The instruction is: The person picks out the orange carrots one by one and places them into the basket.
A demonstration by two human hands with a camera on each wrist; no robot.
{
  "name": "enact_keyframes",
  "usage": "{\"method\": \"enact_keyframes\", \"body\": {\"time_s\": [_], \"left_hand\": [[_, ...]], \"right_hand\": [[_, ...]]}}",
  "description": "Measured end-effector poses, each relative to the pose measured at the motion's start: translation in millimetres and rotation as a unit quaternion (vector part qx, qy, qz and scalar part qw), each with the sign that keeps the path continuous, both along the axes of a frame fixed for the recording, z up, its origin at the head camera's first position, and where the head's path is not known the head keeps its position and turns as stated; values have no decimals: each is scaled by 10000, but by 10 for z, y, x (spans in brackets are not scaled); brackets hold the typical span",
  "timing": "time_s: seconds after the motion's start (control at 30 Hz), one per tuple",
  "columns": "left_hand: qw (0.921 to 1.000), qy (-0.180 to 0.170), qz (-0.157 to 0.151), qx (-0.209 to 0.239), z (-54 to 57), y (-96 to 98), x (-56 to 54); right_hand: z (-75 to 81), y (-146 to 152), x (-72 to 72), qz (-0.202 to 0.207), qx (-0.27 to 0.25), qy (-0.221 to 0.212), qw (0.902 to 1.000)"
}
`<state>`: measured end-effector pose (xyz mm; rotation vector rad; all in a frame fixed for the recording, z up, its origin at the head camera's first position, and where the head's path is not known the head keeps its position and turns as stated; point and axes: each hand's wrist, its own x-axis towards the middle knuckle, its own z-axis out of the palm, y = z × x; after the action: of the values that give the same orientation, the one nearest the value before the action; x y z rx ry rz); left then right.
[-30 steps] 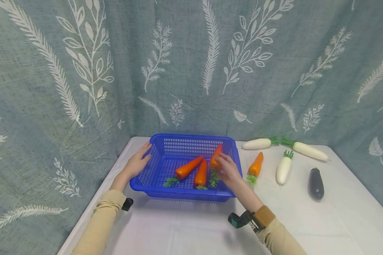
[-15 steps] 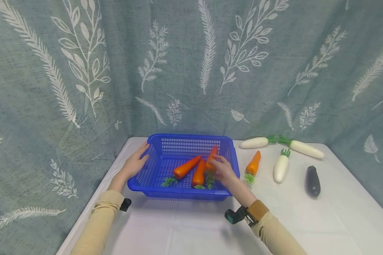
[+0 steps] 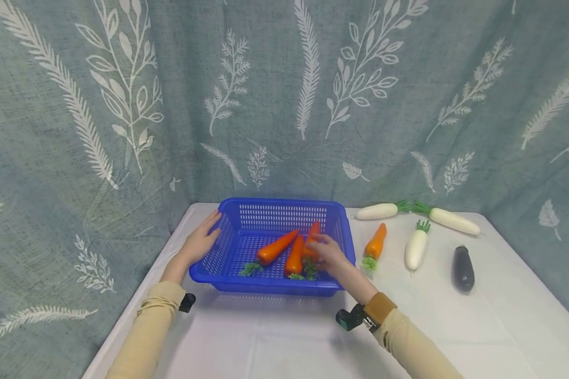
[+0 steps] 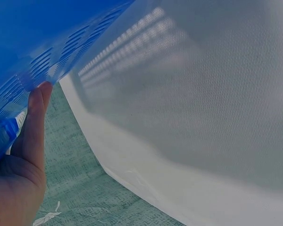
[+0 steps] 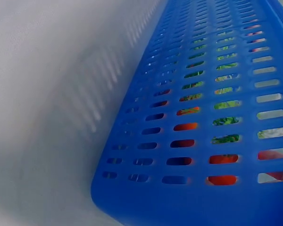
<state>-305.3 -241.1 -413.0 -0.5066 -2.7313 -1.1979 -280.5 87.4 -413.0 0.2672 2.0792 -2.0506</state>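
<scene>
A blue plastic basket (image 3: 270,287) with slotted walls sits on the white-covered table. At its left rim, my left hand (image 3: 200,244) holds the wall; in the left wrist view its straight fingers (image 4: 36,122) lie along the outside. My right hand (image 3: 333,256) reaches over the right side and grips an orange carrot (image 3: 312,232), partly hidden by the fingers. To the left of it in the basket lie a middle carrot (image 3: 294,259) and a left carrot (image 3: 276,248), their green tops toward the front. The right wrist view shows the basket wall (image 5: 198,141); the right hand is hidden there.
Right of the basket lie another carrot (image 3: 376,243), a white radish (image 3: 376,211) behind it, a second radish (image 3: 454,221), a third radish (image 3: 416,250) and an eggplant (image 3: 463,269). A leaf-patterned curtain (image 3: 275,105) hangs behind the table.
My right hand has moved left and slightly down with the right-hand carrot, bringing it closer to the middle carrot. The left hand stays at the basket rim. The head view has shifted slightly.
</scene>
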Motion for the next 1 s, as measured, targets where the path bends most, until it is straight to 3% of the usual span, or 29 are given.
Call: {"method": "enact_keyframes", "body": {"time_s": [0.3,0.6,0.9,1.0], "left_hand": [[9989,-285,201,-328,96,51,15],[9991,-207,204,-324,85,58,14],[10000,43,27,39,-28,-9,-11],[10000,-15,42,-23,-12,-3,-10]], "right_hand": [[13,-18,-2,100,-24,-392,9992],[16,-19,-6,177,290,-702,9970],[16,-17,-2,330,953,-709,9924],[17,-10,-3,349,1076,-716,9910]]}}
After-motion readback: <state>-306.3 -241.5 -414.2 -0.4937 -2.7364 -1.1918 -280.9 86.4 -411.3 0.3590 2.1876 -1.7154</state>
